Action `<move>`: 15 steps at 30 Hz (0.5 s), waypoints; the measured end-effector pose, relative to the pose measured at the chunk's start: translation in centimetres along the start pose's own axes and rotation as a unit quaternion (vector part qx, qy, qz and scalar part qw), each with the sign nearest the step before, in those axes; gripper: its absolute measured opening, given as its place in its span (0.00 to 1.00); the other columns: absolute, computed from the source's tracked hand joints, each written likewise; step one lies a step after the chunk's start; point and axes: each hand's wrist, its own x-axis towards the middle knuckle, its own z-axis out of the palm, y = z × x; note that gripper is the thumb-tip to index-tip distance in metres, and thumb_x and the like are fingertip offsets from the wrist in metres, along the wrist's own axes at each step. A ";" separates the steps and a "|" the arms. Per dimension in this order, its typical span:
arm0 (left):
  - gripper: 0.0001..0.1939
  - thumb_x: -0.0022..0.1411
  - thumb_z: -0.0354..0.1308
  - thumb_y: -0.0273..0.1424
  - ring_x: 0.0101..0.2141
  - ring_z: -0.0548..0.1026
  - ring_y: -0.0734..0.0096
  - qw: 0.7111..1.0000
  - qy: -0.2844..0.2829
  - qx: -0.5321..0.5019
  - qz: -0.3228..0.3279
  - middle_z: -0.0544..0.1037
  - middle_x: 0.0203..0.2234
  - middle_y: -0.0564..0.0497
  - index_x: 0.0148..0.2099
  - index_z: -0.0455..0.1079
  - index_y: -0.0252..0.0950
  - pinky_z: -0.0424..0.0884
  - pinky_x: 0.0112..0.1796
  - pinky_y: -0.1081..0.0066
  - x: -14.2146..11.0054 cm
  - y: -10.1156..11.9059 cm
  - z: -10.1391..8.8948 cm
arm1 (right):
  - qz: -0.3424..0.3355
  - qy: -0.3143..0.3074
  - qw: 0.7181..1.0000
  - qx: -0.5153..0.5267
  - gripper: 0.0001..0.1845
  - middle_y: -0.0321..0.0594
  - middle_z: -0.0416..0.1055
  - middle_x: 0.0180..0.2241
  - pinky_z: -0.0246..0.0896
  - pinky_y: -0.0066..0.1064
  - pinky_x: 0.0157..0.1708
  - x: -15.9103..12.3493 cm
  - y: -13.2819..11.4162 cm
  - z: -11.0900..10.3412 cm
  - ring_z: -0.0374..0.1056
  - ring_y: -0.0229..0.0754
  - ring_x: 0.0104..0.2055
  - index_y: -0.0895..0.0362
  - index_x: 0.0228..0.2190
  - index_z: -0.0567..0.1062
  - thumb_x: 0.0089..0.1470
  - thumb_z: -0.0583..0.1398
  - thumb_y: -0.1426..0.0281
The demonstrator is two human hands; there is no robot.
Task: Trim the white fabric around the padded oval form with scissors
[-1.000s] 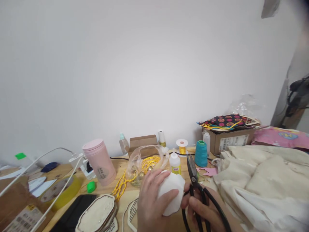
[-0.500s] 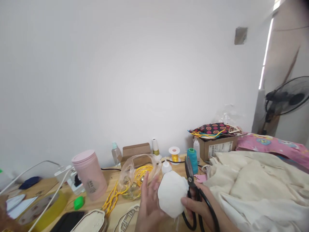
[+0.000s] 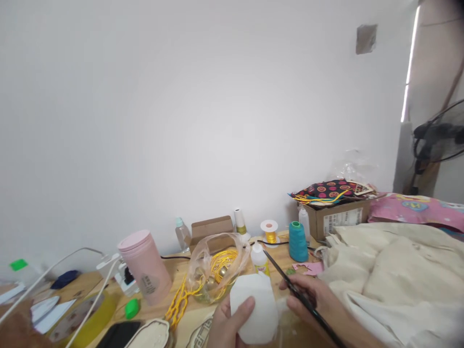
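My left hand (image 3: 229, 321) pinches a flat white piece (image 3: 255, 311) with rounded, cut-off corners, its thumb lying across the front; whether it is paper or cloth I cannot tell. Black-handled scissors (image 3: 278, 268) are in my right hand (image 3: 319, 298), turned edge-on so that the blades look like one dark line. Their tips point up and left, above the white piece and apart from it. Just behind stands a white glue bottle (image 3: 259, 257) with a yellow label. A pink paper scrap (image 3: 307, 268) lies beyond my right fingers.
A plastic bag (image 3: 203, 263) with yellow cords and bells sits behind my left hand. Also on the table are a pink tumbler (image 3: 147, 268), a teal thread cone (image 3: 297, 242), a yellow tape roll (image 3: 89, 316) and a phone (image 3: 118, 334). Cream cloth (image 3: 391, 261) is heaped at right.
My left hand has gone from spread fingers to gripping the white piece by its left side. The scissors have moved away from its right edge and turned edge-on.
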 end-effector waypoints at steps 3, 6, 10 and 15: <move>0.28 0.34 0.68 0.33 0.26 0.76 0.59 0.997 0.082 -0.006 0.013 0.78 0.21 0.45 0.41 0.69 0.30 0.68 0.27 0.68 -0.2 1.0 -0.1 | -0.055 -0.032 0.997 -0.047 0.16 0.31 0.60 0.19 0.51 0.24 0.18 -0.1 0.6 -0.6 0.55 0.35 0.19 0.57 0.35 0.68 0.46 0.55 0.60; 0.40 0.31 0.68 0.34 0.27 0.75 0.57 0.994 0.107 0.001 0.035 0.79 0.23 0.45 0.50 0.62 0.30 0.69 0.26 0.66 -0.4 1.2 0.0 | -0.100 -0.002 0.987 -0.128 0.18 0.39 0.68 0.29 0.58 0.29 0.28 -0.4 0.3 -0.9 0.63 0.42 0.28 0.55 0.38 0.68 0.44 0.57 0.61; 0.42 0.31 0.68 0.36 0.26 0.75 0.59 0.989 0.133 0.032 0.050 0.79 0.25 0.43 0.50 0.59 0.30 0.69 0.27 0.65 -0.3 0.6 -0.2 | -0.050 -0.024 0.955 -0.291 0.15 0.39 0.70 0.27 0.58 0.29 0.27 -0.6 -1.0 -1.0 0.64 0.43 0.28 0.56 0.32 0.72 0.37 0.64 0.67; 0.36 0.31 0.68 0.37 0.24 0.74 0.61 0.988 0.123 0.071 0.056 0.79 0.24 0.43 0.45 0.62 0.31 0.68 0.24 0.67 -0.3 0.4 -0.2 | -0.035 -0.065 0.930 -0.361 0.10 0.39 0.71 0.25 0.55 0.26 0.22 -0.6 -2.2 -1.3 0.63 0.40 0.25 0.57 0.28 0.73 0.40 0.63 0.66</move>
